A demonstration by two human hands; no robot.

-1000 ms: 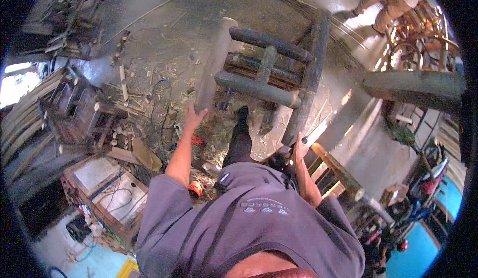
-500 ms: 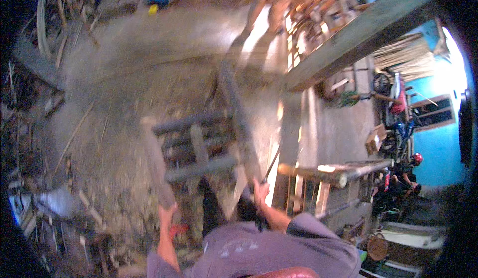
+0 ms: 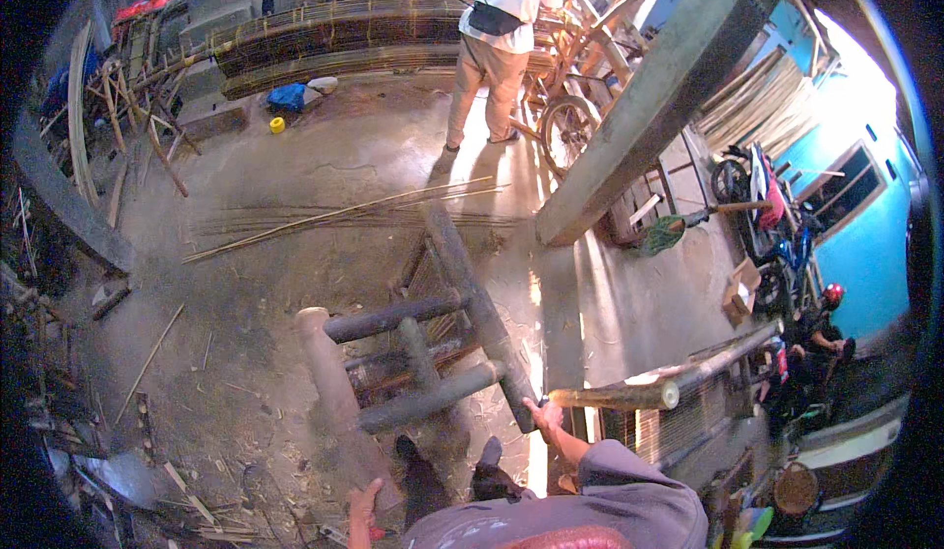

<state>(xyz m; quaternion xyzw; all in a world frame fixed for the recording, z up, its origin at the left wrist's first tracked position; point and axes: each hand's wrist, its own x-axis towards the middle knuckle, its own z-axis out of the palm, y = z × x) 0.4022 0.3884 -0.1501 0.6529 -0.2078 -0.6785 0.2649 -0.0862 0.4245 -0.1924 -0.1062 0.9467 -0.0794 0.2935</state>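
A chair-like frame of thick dark poles point(image 3: 423, 382) stands before me, with two long side posts joined by crossbars. My right hand point(image 3: 546, 418) grips the near end of its right post point(image 3: 479, 303). At the near end of the paler left post point(image 3: 329, 372), my left hand point(image 3: 364, 503) is closed on the side, its fingers partly hidden. Slatted parts show between and behind the crossbars. My feet are just below the near crossbar.
Long thin strips point(image 3: 324, 223) lie on the floor beyond the frame. A concrete pillar point(image 3: 649, 107) slants at the right, above a bamboo-pole rack point(image 3: 629, 395). Another person point(image 3: 492, 48) stands at the back beside a wheel point(image 3: 568, 131). Scraps point(image 3: 206, 510) litter the near left floor.
The view has tilted up and steadied, showing the standing person whole. The pole frame and both my hands sit lower in the picture, with both hands still on the posts.
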